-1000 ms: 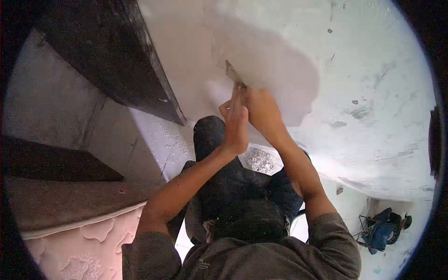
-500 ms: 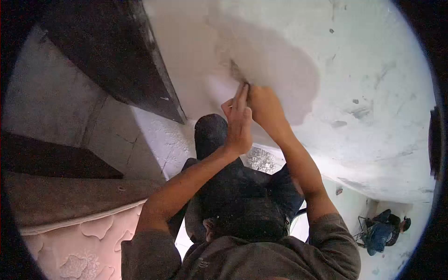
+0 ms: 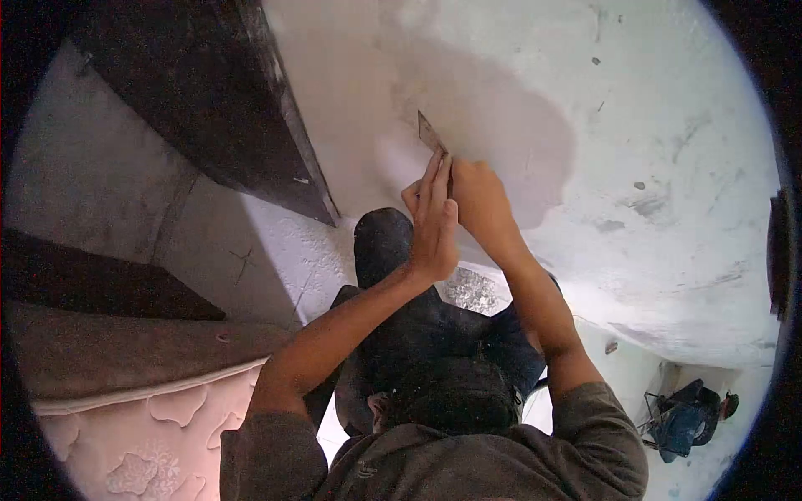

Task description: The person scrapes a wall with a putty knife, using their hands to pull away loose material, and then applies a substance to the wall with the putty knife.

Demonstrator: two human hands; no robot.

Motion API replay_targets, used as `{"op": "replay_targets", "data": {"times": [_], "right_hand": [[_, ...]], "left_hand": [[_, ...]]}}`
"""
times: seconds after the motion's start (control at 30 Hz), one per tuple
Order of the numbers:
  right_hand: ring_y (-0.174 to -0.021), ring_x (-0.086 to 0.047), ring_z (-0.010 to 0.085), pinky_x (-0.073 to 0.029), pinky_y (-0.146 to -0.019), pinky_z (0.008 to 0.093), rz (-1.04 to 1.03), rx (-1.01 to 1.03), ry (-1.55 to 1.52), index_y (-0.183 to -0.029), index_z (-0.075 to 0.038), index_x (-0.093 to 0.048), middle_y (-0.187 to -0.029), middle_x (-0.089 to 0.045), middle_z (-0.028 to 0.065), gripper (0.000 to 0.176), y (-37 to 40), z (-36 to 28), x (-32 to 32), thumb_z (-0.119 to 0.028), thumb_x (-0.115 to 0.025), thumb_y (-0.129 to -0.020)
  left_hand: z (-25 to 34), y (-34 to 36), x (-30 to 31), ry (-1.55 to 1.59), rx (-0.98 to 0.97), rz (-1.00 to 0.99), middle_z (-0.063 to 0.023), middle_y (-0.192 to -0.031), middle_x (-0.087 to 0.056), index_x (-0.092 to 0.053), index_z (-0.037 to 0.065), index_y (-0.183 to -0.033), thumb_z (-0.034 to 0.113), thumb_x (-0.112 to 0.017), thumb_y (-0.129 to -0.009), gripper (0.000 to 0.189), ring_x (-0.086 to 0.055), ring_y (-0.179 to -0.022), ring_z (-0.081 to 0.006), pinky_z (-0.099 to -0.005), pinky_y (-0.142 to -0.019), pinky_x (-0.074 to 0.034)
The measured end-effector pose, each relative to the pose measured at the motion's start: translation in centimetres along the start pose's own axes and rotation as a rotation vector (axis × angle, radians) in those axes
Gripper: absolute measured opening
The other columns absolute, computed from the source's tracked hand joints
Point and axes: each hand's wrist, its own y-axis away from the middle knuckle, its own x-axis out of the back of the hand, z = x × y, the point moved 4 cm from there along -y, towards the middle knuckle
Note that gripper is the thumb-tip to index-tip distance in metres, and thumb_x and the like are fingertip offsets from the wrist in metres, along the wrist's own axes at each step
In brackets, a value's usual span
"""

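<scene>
My right hand [image 3: 483, 196] is closed around a putty knife, its handle mostly hidden in the fist. The thin, pointed blade [image 3: 428, 132] sticks out up and to the left, at a damp-looking patch [image 3: 522, 138] on the pale wall. Beside it, my left hand [image 3: 432, 230] has its fingers stretched out, with the fingertips against the base of the blade. Both hands are close together, just above my dark-clothed knee [image 3: 383, 242].
A dark panel [image 3: 200, 92] stands left of the wall. A pink quilted mattress [image 3: 159, 434] lies at lower left. Speckled debris [image 3: 469, 290] is on the floor below my hands. Another person [image 3: 689, 417] sits at the far lower right.
The blade shows more sharply now and is turned slightly differently against the wall. Both hands stay together, and the whole view has shifted a little.
</scene>
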Motion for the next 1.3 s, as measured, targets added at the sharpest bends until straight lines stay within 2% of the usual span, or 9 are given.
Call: {"op": "replay_targets", "data": {"times": [0.3,0.4,0.5,0.6,0.7,0.8,0.9,1.13,1.3], "right_hand": [[-0.075,-0.064,0.0433,-0.051,-0.066,0.0527,0.015,-0.049,-0.009,-0.082,0.002,-0.062,-0.079,-0.064,0.0271,0.018,0.4,0.5,-0.9,-0.014,-0.054,-0.086],[-0.075,-0.064,0.0433,-0.051,-0.067,0.0527,0.042,0.171,-0.004,-0.084,0.002,-0.062,-0.080,-0.064,0.0257,0.018,-0.3,-0.4,-1.6,-0.013,-0.053,-0.087],[-0.074,-0.064,0.0435,-0.051,-0.067,0.0531,0.004,-0.019,0.005,-0.083,0.002,-0.063,-0.080,-0.065,0.0259,0.018,0.0,0.3,-1.5,-0.013,-0.053,-0.086],[-0.073,-0.065,0.0434,-0.051,-0.067,0.0535,0.082,0.058,0.042,-0.080,0.002,-0.065,-0.080,-0.065,0.0260,0.019,0.1,1.1,-3.3,-0.012,-0.054,-0.086],[-0.068,-0.061,0.0464,-0.049,-0.063,0.0534,-0.017,-0.026,0.005,-0.078,0.004,-0.062,-0.071,-0.062,0.0270,0.016,-0.4,1.9,-2.8,-0.010,-0.056,-0.083],[-0.053,-0.061,0.0365,-0.048,-0.050,0.0472,0.250,0.101,-0.200,-0.072,0.004,-0.059,-0.061,-0.061,0.0211,0.027,1.8,3.3,0.5,-0.016,-0.056,-0.089],[-0.034,-0.041,0.0074,-0.031,-0.032,0.0253,-0.090,-0.265,-0.743,-0.070,-0.001,-0.053,-0.053,-0.048,0.0006,0.037,4.5,4.5,1.6,-0.027,-0.053,-0.097],[-0.034,-0.043,0.0090,-0.031,-0.033,0.0258,-0.115,-0.473,-1.185,-0.075,-0.001,-0.054,-0.049,-0.046,-0.0009,0.032,10.8,6.9,-0.4,-0.024,-0.053,-0.096],[-0.037,-0.045,0.0093,-0.034,-0.035,0.0259,-0.167,-0.519,-1.144,-0.090,0.001,-0.054,-0.053,-0.048,0.0001,0.020,14.0,7.9,-2.0,-0.018,-0.058,-0.093]], "left_hand": [[-0.3,0.8,-0.5,0.069,-0.006,0.015,-0.0270,-0.148,-0.027,-0.030,-0.009,-0.140,0.035,-0.015,-0.100,0.062,-0.021,-0.137,-0.0337,-0.0432,-0.108,-0.015],[-1.5,0.4,0.3,0.053,0.119,0.098,-0.0225,-0.148,-0.030,-0.031,-0.005,-0.142,0.038,-0.014,-0.101,0.061,-0.023,-0.139,-0.0315,-0.0431,-0.111,-0.010],[-0.6,0.0,0.6,0.039,-0.010,0.048,-0.0212,-0.148,-0.031,-0.033,-0.004,-0.140,0.040,-0.015,-0.101,0.062,-0.025,-0.138,-0.0305,-0.0430,-0.111,-0.010],[-1.7,0.8,-0.4,0.109,0.052,0.128,-0.0185,-0.145,-0.035,-0.036,-0.002,-0.139,0.043,-0.017,-0.101,0.062,-0.026,-0.137,-0.0305,-0.0414,-0.110,-0.014],[-4.8,1.0,0.6,0.112,0.352,0.252,-0.0175,-0.132,-0.046,-0.044,-0.003,-0.129,0.041,-0.028,-0.101,0.054,-0.039,-0.123,-0.0297,-0.0409,-0.106,-0.022],[-6.9,1.1,0.5,0.144,0.615,0.232,-0.0142,-0.127,-0.050,-0.048,-0.002,-0.126,0.046,-0.033,-0.100,0.056,-0.044,-0.115,-0.0246,-0.0372,-0.099,-0.031],[-6.0,0.7,-0.2,0.513,0.752,0.059,-0.0045,-0.116,-0.057,-0.054,0.004,-0.125,0.039,-0.038,-0.100,0.046,-0.050,-0.104,-0.0155,-0.0319,-0.087,-0.038],[-3.5,1.9,-2.4,0.680,0.699,-0.193,-0.0010,-0.088,-0.060,-0.064,0.003,-0.100,0.037,-0.056,-0.095,0.036,-0.052,-0.083,-0.0115,-0.0262,-0.076,-0.040],[-3.7,2.4,-2.7,0.384,0.634,-0.277,-0.0018,-0.078,-0.060,-0.062,0.000,-0.086,0.030,-0.062,-0.092,0.031,-0.050,-0.072,-0.0086,-0.0270,-0.067,-0.041]]}}
